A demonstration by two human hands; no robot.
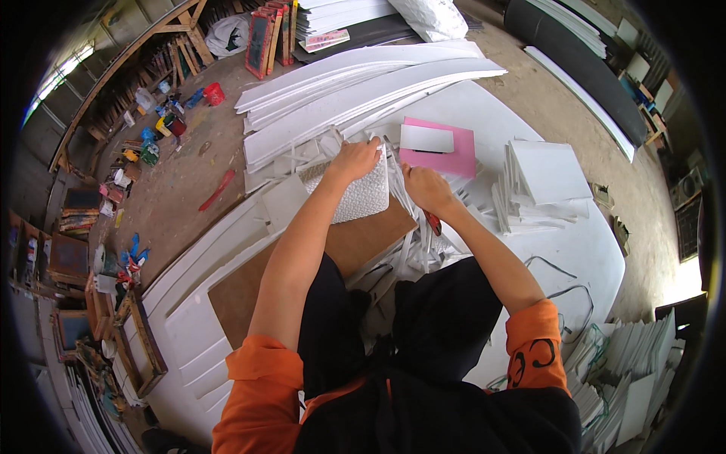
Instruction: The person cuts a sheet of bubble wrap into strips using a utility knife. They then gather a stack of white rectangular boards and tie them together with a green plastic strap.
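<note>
Wears dark lettering (541, 352) on an orange sleeve (529, 324); clamps pebbly white sheet (361, 198) with left hand (358, 159), red-handled tool (433, 222) in right hand (428, 188).

Black lettering (532, 363) on orange right sleeve (532, 329); nothing clearly legible.

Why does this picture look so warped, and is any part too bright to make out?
In the head view, the fisheye lens seems to bow the long, flat white sheets, leaving black corners; also in the head view, glare washes out a white patch at far right, while the person's bare left hand reads clearly.
</note>
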